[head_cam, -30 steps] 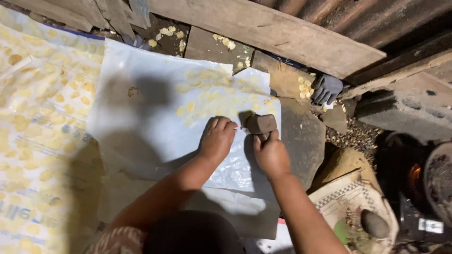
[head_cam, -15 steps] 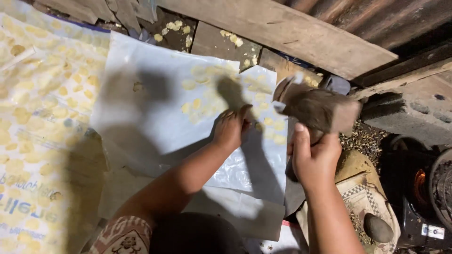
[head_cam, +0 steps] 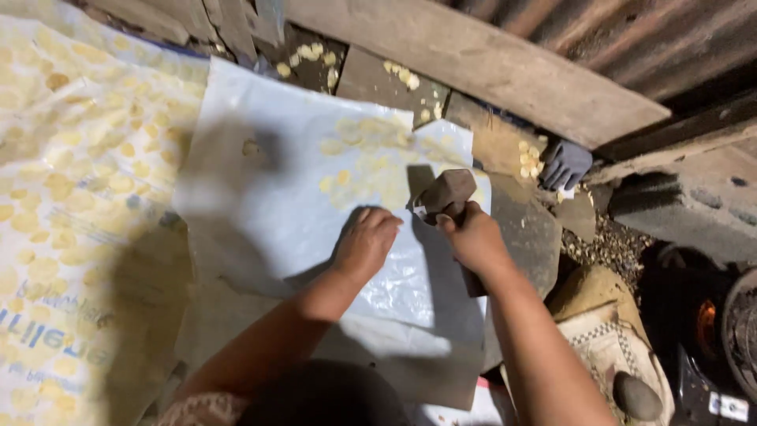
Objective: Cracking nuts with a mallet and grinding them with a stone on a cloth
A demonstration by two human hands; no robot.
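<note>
My right hand (head_cam: 473, 237) grips a brown wooden mallet (head_cam: 447, 193), its head down against a pale plastic sheet (head_cam: 276, 205). My left hand (head_cam: 367, 241) lies flat on the sheet just left of the mallet head, fingers closed together and pointing away from me. Flattened yellow discs (head_cam: 371, 158) show under the sheet beyond both hands. The sheet covers a dark flat stone slab (head_cam: 528, 229) whose right part is bare.
A large printed sheet (head_cam: 71, 197) on the left holds several flattened yellow discs. Wooden planks (head_cam: 489, 63) run along the far side with yellow bits on them. A dark glove (head_cam: 564, 164), a concrete block (head_cam: 686, 205), a woven sack (head_cam: 607, 339) and a glowing stove (head_cam: 706, 323) sit to the right.
The mallet rose high to the right half a second ago and has come back down onto the sheet beside my left hand, which stayed on the sheet.
</note>
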